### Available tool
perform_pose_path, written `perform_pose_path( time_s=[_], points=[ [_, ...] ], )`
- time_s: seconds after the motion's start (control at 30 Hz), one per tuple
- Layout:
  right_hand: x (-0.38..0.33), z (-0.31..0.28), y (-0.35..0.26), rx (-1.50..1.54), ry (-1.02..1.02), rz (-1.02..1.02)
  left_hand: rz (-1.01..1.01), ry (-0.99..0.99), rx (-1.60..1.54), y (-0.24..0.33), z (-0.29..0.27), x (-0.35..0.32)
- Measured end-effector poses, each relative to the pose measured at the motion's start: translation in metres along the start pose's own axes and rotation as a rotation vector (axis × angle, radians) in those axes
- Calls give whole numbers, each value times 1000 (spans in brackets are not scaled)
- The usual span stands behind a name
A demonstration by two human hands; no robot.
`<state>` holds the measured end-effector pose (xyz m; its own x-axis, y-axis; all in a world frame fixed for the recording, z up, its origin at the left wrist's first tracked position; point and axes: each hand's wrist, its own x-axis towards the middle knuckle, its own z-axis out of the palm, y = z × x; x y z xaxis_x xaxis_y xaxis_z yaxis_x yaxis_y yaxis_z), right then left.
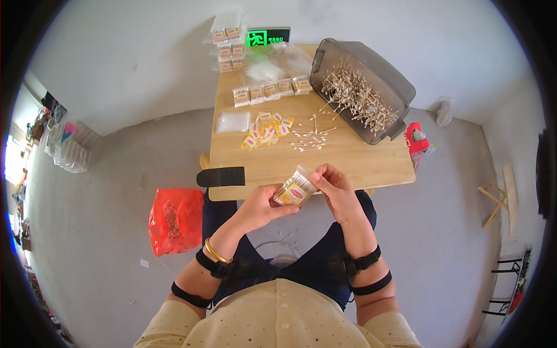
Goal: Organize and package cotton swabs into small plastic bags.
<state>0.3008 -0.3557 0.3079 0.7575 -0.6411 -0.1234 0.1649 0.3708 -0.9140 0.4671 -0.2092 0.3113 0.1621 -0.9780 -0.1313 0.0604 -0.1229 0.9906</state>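
So, from my end I see a clear packet of cotton swabs (pixel 295 188) held tilted at the near edge of the table (pixel 360 162): left hand (pixel 262 205) gripping its lower end, right hand (pixel 339 190) pinching the top corner. Further out, I've got loose swabs (pixel 309 141), yellow cards (pixel 267 131), and a grey bin (pixel 386 71).

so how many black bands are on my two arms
4: left wrist-side band, left elbow-side band, right wrist-side band and right elbow-side band. The sleeves could hide more.
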Motion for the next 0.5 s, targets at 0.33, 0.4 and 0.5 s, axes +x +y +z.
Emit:
perform_pose_path(
  time_s=[0.33,0.4,0.5],
  points=[
    [-21,12,23,-118,-95,-31,221,293,9,36,1,-23],
    [-21,16,23,-99,-139,-23,319,290,227,60,9,-34],
    [-21,25,22,-32,-201,-27,445,303,393,65,16,-38]
  ],
)
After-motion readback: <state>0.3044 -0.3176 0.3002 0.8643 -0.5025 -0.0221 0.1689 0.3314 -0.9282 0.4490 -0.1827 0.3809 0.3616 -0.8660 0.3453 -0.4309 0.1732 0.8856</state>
